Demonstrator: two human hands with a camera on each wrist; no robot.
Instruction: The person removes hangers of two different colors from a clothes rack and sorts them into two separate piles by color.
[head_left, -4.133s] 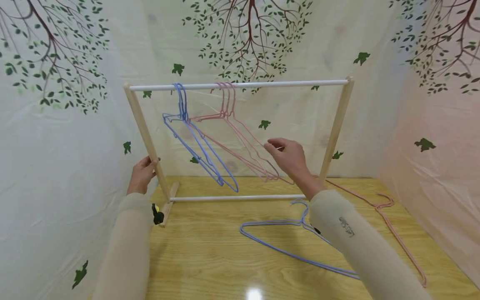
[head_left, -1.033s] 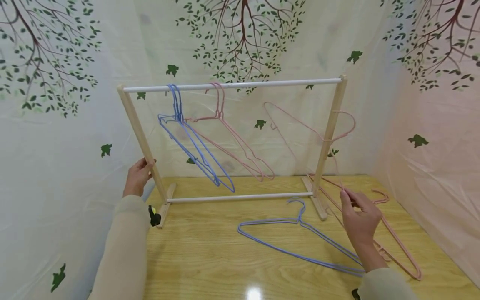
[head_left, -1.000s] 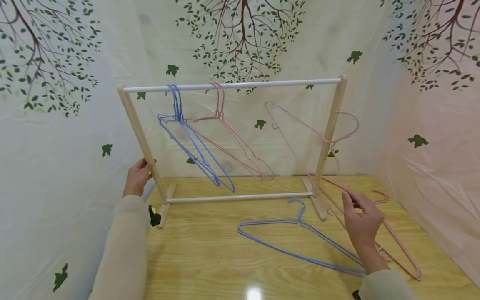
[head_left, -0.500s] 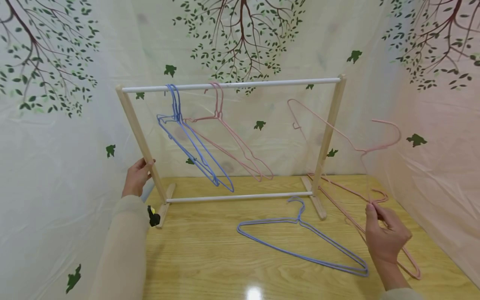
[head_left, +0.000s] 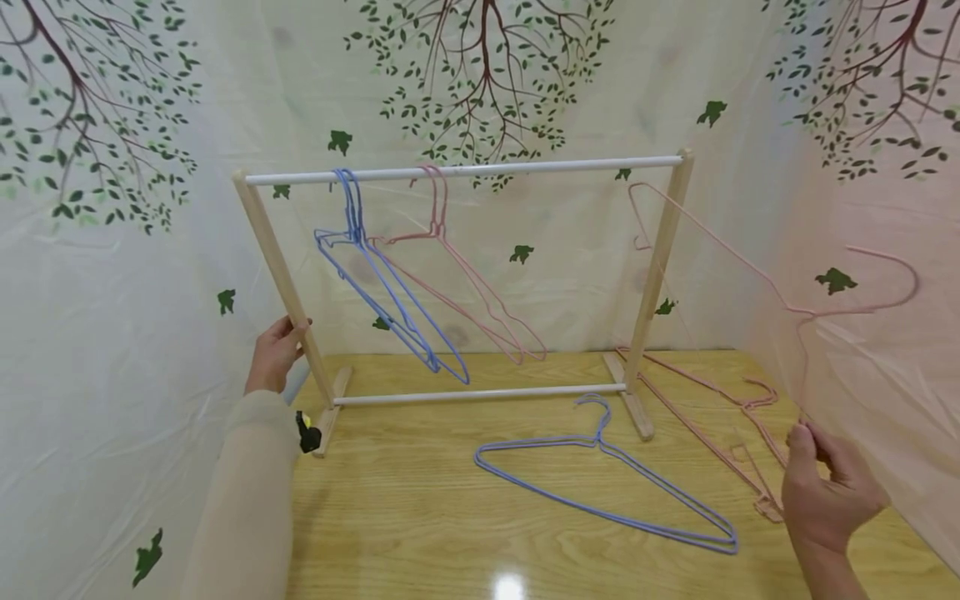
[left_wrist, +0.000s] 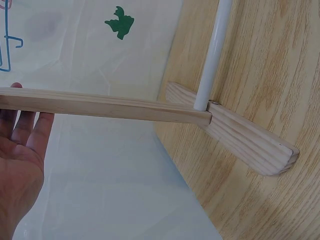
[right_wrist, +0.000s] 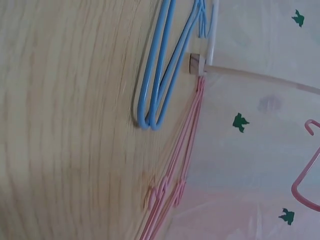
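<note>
My left hand (head_left: 273, 358) holds the left wooden post (head_left: 273, 250) of a small clothes rack; the left wrist view shows its fingers behind that post (left_wrist: 125, 108). At the far right, my right hand (head_left: 832, 492) pinches a pink wire hanger (head_left: 806, 313) between thumb and fingers. That hanger is up off the table, its hook pointing right and its far shoulder overlapping the right post. From the rack's white top bar (head_left: 555, 167) hang several blue hangers (head_left: 352, 218) on the left and a pair of pink hangers (head_left: 437, 230) beside them.
On the wooden table, blue hangers (head_left: 597, 441) lie stacked in front of the rack. Pink hangers (head_left: 746, 405) lie flat to the right, near the rack's right foot (head_left: 636, 412). A white lower bar (head_left: 480, 396) joins the posts. Printed sheets enclose the back and sides.
My right hand has taken one pink hanger off the top bar and carried it right and toward me, past the right post. The left hand keeps its hold on the left post.
</note>
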